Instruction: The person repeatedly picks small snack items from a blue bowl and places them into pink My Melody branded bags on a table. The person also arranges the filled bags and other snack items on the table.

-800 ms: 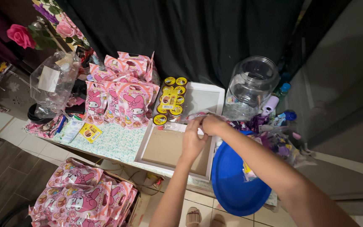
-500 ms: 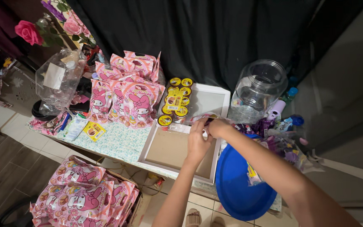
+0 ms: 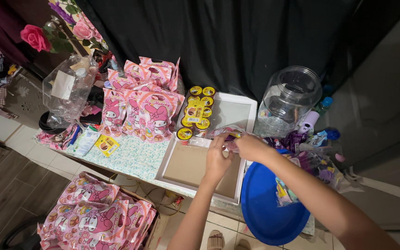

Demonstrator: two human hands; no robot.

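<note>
Both hands have shifted slightly right: left hand [image 3: 217, 159] and right hand [image 3: 251, 147] pinch one clear packet [image 3: 228, 133] above the white tray [image 3: 204, 190]; an uneven pull could tear it.

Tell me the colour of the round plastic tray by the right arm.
Blue; the round plastic tray shows best in the head view.

A small clear plastic packet [image 3: 228, 134] with pink and purple print was pinched between the fingertips of the left hand [image 3: 217, 160] and the right hand [image 3: 251, 147], held crumpled just above the far edge of a white-framed tray [image 3: 165, 164].
</note>
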